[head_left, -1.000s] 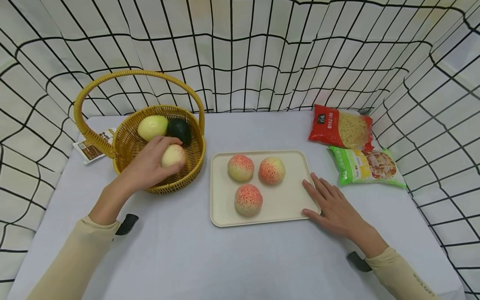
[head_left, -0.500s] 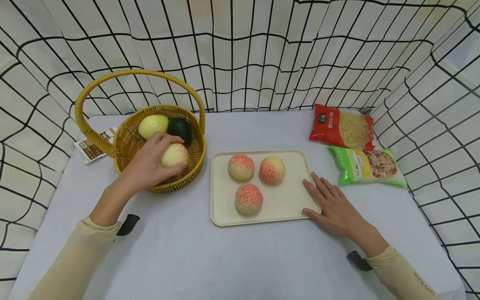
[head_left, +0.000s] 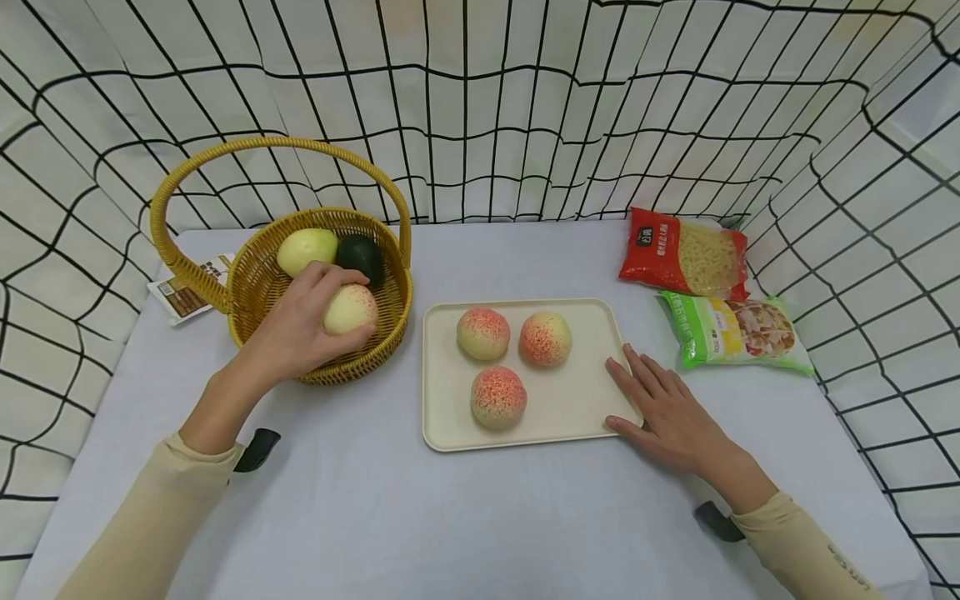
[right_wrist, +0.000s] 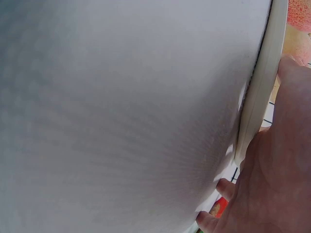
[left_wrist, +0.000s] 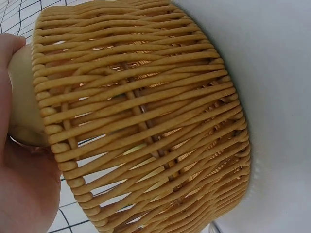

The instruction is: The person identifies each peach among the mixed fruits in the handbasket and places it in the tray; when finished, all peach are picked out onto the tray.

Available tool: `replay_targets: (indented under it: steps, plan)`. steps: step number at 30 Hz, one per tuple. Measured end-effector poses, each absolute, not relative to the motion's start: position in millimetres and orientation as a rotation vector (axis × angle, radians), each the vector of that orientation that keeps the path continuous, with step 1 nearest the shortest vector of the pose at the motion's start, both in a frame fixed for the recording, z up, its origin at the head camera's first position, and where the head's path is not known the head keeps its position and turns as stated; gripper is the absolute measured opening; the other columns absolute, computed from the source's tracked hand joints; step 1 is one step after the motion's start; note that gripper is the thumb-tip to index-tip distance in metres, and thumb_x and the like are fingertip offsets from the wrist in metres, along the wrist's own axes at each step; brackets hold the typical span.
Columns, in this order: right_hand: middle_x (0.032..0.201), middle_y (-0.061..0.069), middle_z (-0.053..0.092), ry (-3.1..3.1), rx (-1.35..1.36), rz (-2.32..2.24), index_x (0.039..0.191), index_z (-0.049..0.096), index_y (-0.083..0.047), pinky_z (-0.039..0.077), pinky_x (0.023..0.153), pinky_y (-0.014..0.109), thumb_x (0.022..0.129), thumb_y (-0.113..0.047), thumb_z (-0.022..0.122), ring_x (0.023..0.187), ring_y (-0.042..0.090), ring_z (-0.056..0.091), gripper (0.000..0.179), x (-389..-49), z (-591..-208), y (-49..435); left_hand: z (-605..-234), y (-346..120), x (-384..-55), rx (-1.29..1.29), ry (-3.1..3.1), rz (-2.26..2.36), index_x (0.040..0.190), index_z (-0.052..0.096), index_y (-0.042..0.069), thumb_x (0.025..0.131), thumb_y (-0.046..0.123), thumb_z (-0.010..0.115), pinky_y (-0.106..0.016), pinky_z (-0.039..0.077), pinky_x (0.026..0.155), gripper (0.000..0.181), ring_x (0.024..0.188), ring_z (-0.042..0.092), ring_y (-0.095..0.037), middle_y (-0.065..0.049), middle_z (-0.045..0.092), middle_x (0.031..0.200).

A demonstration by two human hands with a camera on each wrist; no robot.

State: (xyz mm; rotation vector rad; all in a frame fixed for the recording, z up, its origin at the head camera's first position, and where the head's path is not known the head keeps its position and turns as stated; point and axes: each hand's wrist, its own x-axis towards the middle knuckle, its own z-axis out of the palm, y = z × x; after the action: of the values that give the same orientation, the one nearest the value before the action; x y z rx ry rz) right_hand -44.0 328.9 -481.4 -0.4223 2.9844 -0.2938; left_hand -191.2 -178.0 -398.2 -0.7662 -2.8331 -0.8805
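In the head view my left hand (head_left: 300, 321) grips a pale peach (head_left: 350, 309) inside the yellow wicker basket (head_left: 397, 325), its thumb on the near side and fingers over the far side. The left wrist view shows that peach (left_wrist: 24, 97) at the rim, behind the woven wall. Beyond it in the basket lie a yellow-green fruit (head_left: 307, 252) and a dark green avocado-like fruit (head_left: 361, 258). My right hand (head_left: 667, 412) lies with fingers spread at the right edge of a cream tray (head_left: 577, 408). On the tray rest three red-speckled peaches (head_left: 498, 398).
Right of the tray lie a red pasta bag (head_left: 682, 252) and a green food packet (head_left: 738, 332). A small white-brown packet (head_left: 180, 304) sits partly behind the basket. The tall basket handle (head_left: 277, 143) arches over the fruit. Black wire mesh (head_left: 465, 125) surrounds the white-covered table (head_left: 420, 517).
Within the left hand the peach has shifted very slightly right. Otherwise both hands, the tray and the basket keep their places.
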Motion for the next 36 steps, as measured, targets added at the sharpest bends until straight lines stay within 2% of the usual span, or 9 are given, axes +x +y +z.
replay_targets:
  steps: [28, 36]
  plan:
    - [0.18, 0.012, 0.016, 3.008, -0.43, -0.292, 0.17, 0.027, -0.022, 0.028, 0.124, 0.072, 0.102, -0.056, 0.062, 0.161, 0.044, 0.027, 0.084, -43, -477, 325, -390, -168, -184, -0.863, -2.792, -0.873, 0.138, 0.06, 0.012, 0.09, 0.028, 0.082, -0.056, 0.055, 0.088, 0.055, 0.118, 0.056, -0.034, -0.016, 0.055, 0.136]
    - [0.181, 0.011, 0.014, 2.988, -0.417, -0.286, 0.171, 0.025, -0.024, 0.026, 0.126, 0.071, 0.101, -0.057, 0.062, 0.162, 0.044, 0.025, 0.085, -43, -479, 326, -389, -164, -182, -0.909, -2.755, -0.871, 0.138, 0.059, 0.011, 0.09, 0.027, 0.083, -0.055, 0.056, 0.089, 0.057, 0.114, 0.058, -0.035, -0.016, 0.055, 0.135]
